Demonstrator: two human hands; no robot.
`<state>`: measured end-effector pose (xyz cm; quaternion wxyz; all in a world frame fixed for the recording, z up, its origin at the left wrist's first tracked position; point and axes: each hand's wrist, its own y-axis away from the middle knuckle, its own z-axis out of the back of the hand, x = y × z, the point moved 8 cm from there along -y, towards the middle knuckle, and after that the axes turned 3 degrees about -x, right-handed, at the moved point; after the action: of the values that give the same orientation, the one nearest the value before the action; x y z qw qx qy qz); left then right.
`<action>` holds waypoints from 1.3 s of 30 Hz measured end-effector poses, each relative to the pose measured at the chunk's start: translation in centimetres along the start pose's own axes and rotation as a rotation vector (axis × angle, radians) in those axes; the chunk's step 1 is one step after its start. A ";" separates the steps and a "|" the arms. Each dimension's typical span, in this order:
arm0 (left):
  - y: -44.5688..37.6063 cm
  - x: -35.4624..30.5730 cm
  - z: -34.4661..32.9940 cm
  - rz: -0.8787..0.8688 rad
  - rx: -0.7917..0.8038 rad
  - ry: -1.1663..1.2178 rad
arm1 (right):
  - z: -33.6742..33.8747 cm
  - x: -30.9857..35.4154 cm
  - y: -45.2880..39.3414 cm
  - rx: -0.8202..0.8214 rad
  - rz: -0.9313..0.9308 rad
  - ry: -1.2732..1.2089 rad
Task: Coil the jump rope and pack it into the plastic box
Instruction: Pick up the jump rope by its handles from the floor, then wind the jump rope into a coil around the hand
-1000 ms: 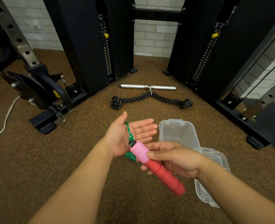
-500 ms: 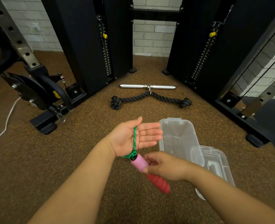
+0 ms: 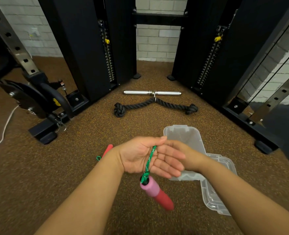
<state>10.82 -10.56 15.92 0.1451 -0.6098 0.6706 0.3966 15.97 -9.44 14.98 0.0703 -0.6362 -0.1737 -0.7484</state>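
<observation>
My left hand [image 3: 140, 156] is held palm up with straight fingers. The green jump rope [image 3: 150, 158] runs across that palm and passes up between thumb and forefinger. Its pink and red handle [image 3: 155, 192] hangs free below the hand. The other red handle [image 3: 108, 149] shows behind my left wrist, with a bit of green rope beside it. My right hand [image 3: 189, 155] sits behind the left hand's fingers, and its own fingers are hidden. The clear plastic box [image 3: 191, 133] stands on the floor just beyond both hands, and its lid [image 3: 215, 202] lies to the right under my right forearm.
A black knotted rope attachment [image 3: 154, 105] and a chrome bar [image 3: 152, 92] lie on the brown floor ahead. Black weight-stack towers [image 3: 89, 48] stand left and right. A machine base [image 3: 45, 129] lies at the left, and a white cord [image 3: 3, 133] trails along the floor.
My right hand has let go of the pink and red handle and moved up behind my left hand. The handle now hangs by the rope, and my left thumb has closed in toward the forefinger.
</observation>
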 end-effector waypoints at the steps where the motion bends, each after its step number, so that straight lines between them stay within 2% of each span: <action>1: 0.2 0.0 0.5 -0.006 -0.035 0.000 | 1.3 -0.5 -0.1 -0.074 -0.023 0.071; 3: 0.6 -0.2 1.9 -0.038 -0.160 -0.018 | 4.1 -1.3 0.1 -0.246 -0.086 0.103; 7: 1.4 -1.1 4.3 -0.160 -0.404 0.010 | 6.6 -0.8 1.0 -0.475 -0.030 -0.059; 11: 1.3 -2.2 3.7 -0.268 -0.392 0.080 | 6.0 -0.4 0.6 -0.603 0.013 -0.018; 15: 1.7 -3.6 3.3 -0.420 -0.349 0.171 | 3.0 -1.6 -0.3 -0.453 -0.023 0.167; 22: 4.3 -5.0 6.9 -0.624 -0.570 0.292 | 0.5 -2.3 -0.4 -0.266 -0.089 0.568; 26: 5.0 -5.1 7.8 -0.651 -0.637 0.291 | -0.4 -0.1 0.0 -0.215 0.060 0.806; 29: 4.7 -4.7 8.1 -0.608 -0.676 0.233 | -2.6 2.0 0.2 -0.144 0.209 0.917; 34: 3.5 -4.0 7.3 -0.482 -0.728 -0.056 | -2.6 5.1 1.0 -0.170 0.277 0.798; 39: 3.3 -3.5 5.8 -0.339 -0.699 -0.397 | 0.6 5.5 1.2 -0.245 0.121 0.348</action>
<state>6.80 -4.19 15.71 0.1191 -0.6356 0.3456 0.6800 15.91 -9.70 20.58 0.0663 -0.5106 -0.0283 -0.8568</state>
